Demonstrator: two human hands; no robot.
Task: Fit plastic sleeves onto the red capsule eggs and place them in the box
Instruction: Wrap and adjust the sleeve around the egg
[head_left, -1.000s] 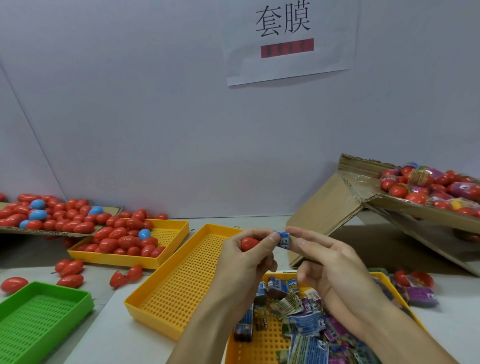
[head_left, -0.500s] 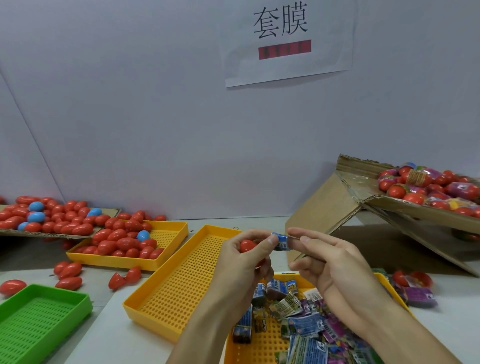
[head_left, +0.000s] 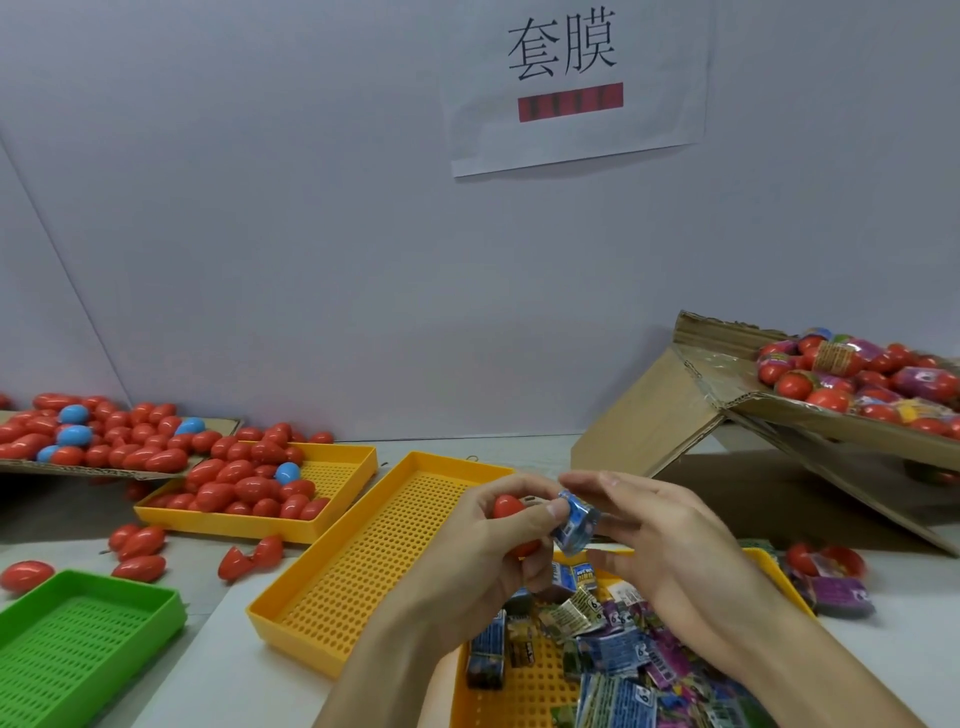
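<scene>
Change: half a second ago the blue sleeve looked flat between my fingers; now it is popped open like a little tube, right at the tip of the egg.
My left hand (head_left: 483, 545): curled around one red egg (head_left: 508, 506), with my thumb touching the sleeve.
My right hand (head_left: 670, 540): fingers pinch the blue sleeve (head_left: 575, 522) from the other side.
Where the egg is: up in the air in front of me, above the near yellow tray, touching the sleeve's open end. I cannot tell if its tip is inside yet.
Box (head_left: 727, 400): a brown cardboard one, tipped up on my right, with many wrapped eggs (head_left: 852, 379) in it.
Writing: a white paper sign (head_left: 576, 83) on the wall says 套膜, with a red bar under it. The print on the sleeves is too small for me to read.
Trays: three yellow and one green. The far yellow tray (head_left: 332, 499) holds red eggs and one blue egg (head_left: 287, 473). The middle yellow tray (head_left: 374, 561) sits beside it. The near yellow tray (head_left: 519, 691) holds a pile of loose sleeves (head_left: 613, 660). The green tray (head_left: 78, 639) is at my left.
Cardboard sheet (head_left: 104, 470): far left, piled with red eggs and about four blue ones.
Tabletop (head_left: 208, 587): some loose red eggs lie on it by the trays.
</scene>
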